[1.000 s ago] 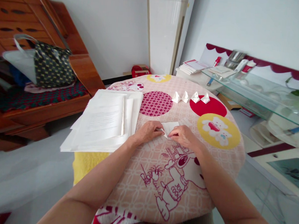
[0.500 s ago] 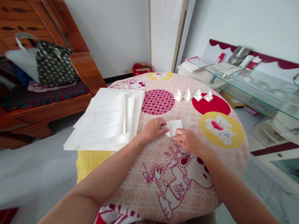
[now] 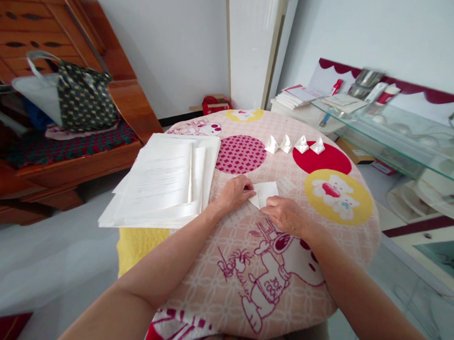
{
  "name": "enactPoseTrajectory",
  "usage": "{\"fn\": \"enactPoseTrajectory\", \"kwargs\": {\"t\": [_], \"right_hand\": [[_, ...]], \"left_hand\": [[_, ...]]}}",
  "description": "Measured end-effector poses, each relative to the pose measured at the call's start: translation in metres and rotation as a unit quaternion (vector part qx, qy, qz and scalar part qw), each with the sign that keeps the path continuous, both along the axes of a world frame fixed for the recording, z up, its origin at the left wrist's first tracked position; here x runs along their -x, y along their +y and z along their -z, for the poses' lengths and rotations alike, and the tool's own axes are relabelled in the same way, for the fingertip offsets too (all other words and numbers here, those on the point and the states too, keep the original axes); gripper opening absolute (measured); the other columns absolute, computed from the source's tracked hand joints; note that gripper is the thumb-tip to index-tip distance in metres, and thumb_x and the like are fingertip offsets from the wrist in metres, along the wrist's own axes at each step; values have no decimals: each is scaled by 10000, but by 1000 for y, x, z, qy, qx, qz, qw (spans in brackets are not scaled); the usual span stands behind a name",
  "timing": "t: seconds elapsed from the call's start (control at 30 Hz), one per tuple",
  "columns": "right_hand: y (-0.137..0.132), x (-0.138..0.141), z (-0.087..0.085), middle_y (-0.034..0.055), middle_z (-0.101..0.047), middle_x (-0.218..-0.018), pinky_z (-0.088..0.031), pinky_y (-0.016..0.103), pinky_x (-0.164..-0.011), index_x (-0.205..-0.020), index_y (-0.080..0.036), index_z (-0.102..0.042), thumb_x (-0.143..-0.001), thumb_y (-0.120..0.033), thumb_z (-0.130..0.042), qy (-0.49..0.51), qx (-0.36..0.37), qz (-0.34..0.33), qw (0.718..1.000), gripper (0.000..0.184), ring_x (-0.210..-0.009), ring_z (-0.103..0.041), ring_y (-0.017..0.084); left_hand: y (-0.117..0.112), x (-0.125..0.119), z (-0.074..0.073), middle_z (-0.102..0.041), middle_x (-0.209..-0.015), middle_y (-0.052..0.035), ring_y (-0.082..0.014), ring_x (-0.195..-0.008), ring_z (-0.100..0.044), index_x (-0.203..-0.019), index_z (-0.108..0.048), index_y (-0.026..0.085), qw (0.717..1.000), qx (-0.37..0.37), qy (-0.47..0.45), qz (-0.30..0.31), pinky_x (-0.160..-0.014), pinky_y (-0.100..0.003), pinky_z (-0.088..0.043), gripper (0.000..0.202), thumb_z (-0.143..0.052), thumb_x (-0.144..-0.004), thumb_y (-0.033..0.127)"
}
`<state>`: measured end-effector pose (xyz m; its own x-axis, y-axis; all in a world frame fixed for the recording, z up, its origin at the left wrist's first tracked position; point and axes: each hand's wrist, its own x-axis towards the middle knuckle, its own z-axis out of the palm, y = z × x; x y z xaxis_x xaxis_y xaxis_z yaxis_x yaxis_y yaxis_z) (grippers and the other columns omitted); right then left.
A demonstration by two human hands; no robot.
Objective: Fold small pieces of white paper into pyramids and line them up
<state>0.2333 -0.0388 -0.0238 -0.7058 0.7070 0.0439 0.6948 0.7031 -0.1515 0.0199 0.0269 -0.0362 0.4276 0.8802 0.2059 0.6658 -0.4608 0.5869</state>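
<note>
A small folded sheet of white paper (image 3: 266, 191) lies on the patterned tablecloth (image 3: 206, 270) between my hands. My left hand (image 3: 236, 193) pinches its left edge, fingers closed together. At its lower right corner, my right hand (image 3: 285, 212) grips the paper with curled fingers. Parts of the paper's edges are hidden under the fingertips. Beyond the hands, several small folded white paper pieces (image 3: 302, 144) stand in a row. To the left rests a stack of white paper sheets (image 3: 161, 176), some with printed text.
A glass shelf (image 3: 396, 141) holding cups and metal containers is at the right, beside a pile of booklets (image 3: 295, 96). On the left, a wooden bench (image 3: 124, 103) carries a dark patterned bag (image 3: 86, 99). A yellow cloth (image 3: 141, 244) hangs below the paper stack.
My left fingers have shifted slightly and drawn together at the paper's left edge, uncovering more of it. The right hand stays almost in place. The view has moved a little.
</note>
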Motion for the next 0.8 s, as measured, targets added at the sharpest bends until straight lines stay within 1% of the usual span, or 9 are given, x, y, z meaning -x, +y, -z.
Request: {"fn": "enactPoseTrajectory", "kwargs": {"t": [0.2,0.4,0.57,0.8], "right_hand": [[-1,1,-2,57,-560,-772,-266,294,-585,-793,-156,-692,-937,-88,-464,2,4,0,1000,278,-652,-416,156],[-1,2,-2,57,-560,-776,-270,292,-584,-779,-154,-690,-926,-73,-477,2,2,4,1000,271,-664,-427,157],[-1,0,0,47,-549,-772,-270,282,-573,-769,-152,-675,-925,-70,-478,15,3,0,1000,265,-642,-419,146],[0,0,2,46,-554,-756,-281,286,-581,-750,-157,-667,-915,-60,-483,25,-11,-10,1000,265,-651,-430,153]], "left_hand": [[0,-5,2,-669,-828,-38,-184,-790,-620,-778,-686,162,1000,-1,2,-22,-785,-323,-513,63,-744,-802,170],[-1,-7,2,-672,-836,-46,-182,-805,-621,-787,-685,151,999,9,-6,-42,-796,-314,-508,46,-727,-802,164],[-2,-10,2,-692,-844,-34,-168,-809,-628,-786,-690,161,998,15,17,-65,-803,-294,-509,46,-713,-818,184],[-2,-13,0,-711,-867,-52,-176,-835,-643,-784,-708,149,996,20,36,-75,-810,-289,-509,57,-700,-828,185]]}}
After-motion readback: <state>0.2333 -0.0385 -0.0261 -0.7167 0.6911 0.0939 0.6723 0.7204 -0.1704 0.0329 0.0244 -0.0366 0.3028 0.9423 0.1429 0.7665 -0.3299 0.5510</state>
